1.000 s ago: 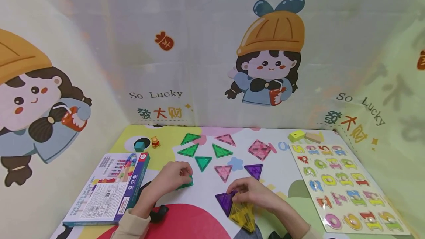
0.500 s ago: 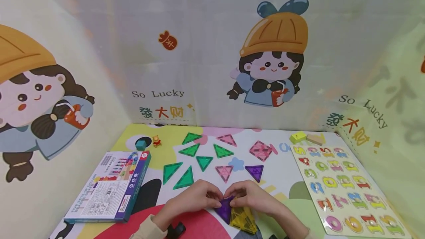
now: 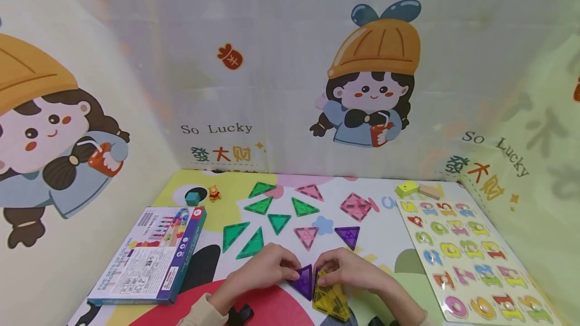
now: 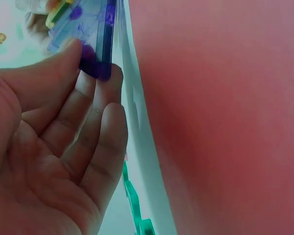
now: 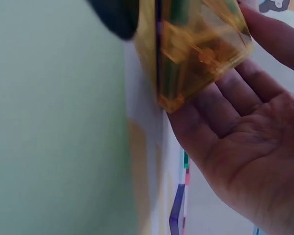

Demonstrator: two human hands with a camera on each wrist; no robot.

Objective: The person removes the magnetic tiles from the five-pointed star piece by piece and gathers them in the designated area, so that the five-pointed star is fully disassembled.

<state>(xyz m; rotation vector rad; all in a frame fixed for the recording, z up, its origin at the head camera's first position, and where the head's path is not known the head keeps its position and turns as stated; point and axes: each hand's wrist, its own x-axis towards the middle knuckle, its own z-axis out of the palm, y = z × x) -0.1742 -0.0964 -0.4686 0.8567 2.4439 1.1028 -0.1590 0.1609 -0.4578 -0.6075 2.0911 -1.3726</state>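
My left hand (image 3: 270,267) pinches a purple triangular magnetic tile (image 3: 303,281) between thumb and fingers. In the left wrist view the translucent purple tile (image 4: 99,41) juts up from the fingertips. My right hand (image 3: 351,269) holds yellow triangular magnetic tiles (image 3: 333,302), joined at an angle. A purple edge (image 3: 317,270) shows at their upper left, beside the fingers. In the right wrist view the yellow tiles (image 5: 201,54) rest against the fingers. A narrow gap parts the purple tile from the yellow ones.
Several green triangle tiles (image 3: 278,223), pink triangles (image 3: 306,237), a pink square of tiles (image 3: 356,206) and another purple triangle (image 3: 347,236) lie beyond my hands. A box (image 3: 147,255) lies left, a number puzzle board (image 3: 471,260) right. Small blocks (image 3: 407,187) and a bear figurine (image 3: 214,193) stand farther back.
My left hand put down a green tile on the left, moved right to the purple tile, and now holds it slightly left of the yellow tiles. The right hand stays at the yellow tiles.
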